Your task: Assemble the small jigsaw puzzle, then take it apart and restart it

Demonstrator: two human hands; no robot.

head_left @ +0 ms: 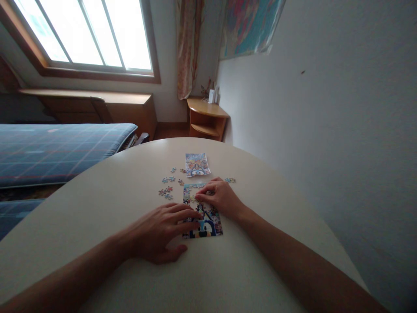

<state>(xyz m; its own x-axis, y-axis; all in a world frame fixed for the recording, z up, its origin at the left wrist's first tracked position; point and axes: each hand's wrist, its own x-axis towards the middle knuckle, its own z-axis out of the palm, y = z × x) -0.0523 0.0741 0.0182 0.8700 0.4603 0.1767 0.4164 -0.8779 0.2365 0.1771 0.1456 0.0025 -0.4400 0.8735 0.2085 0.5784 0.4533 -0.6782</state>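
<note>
A partly assembled jigsaw puzzle (215, 226) with a blue cartoon face along its near edge lies on the pale round table (260, 261). My left hand (159, 232) rests on its left side, fingers spread and flat, thumb on the tabletop. Over the upper part, my right hand (218, 195) has thumb and index finger pinched at a small light puzzle piece (193, 198), beside a gap in the picture. Beyond the puzzle is a printed picture sheet (197, 165) with a similar design. The right hand's fingers hide some of the puzzle.
Several loose puzzle pieces (167, 190) are scattered left of the puzzle, and a few more pieces (230, 179) lie to its right. A white wall (309, 152) runs along the right. Past the table stand a bed with a plaid mattress (65, 152) and a corner shelf (208, 111).
</note>
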